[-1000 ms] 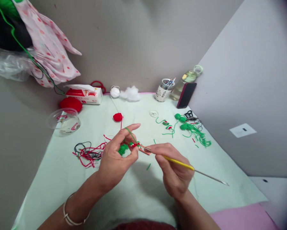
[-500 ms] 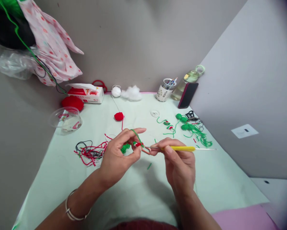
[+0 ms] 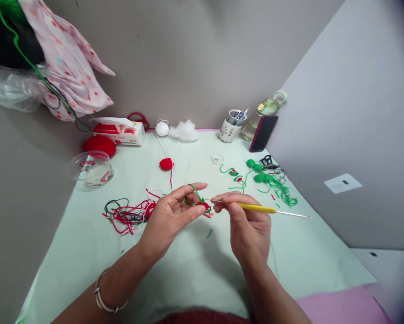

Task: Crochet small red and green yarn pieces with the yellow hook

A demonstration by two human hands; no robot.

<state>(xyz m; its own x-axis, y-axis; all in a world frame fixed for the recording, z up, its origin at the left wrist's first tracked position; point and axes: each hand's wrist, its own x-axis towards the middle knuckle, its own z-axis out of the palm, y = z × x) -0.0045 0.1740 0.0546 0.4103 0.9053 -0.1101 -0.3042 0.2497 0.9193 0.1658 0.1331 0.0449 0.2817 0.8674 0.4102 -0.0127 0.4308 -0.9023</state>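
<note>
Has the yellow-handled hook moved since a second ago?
Yes: the yellow-handled hook has swung, its rear end rising in view toward the white wall plate.

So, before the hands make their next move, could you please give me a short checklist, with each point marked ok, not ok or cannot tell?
1. Right hand grips the yellow-handled hook: ok.
2. Left hand holds the red-and-green piece: ok.
3. Green yarn passes over the left index finger: ok.
4. Hook's working tip sits in a loop: cannot tell, too small to see.
5. Tangled yarn pile is apart from the left hand: cannot tell, the hand overlaps it in this view.
6. Space below the hands is free of scraps: not ok, a green scrap lies there.
</note>
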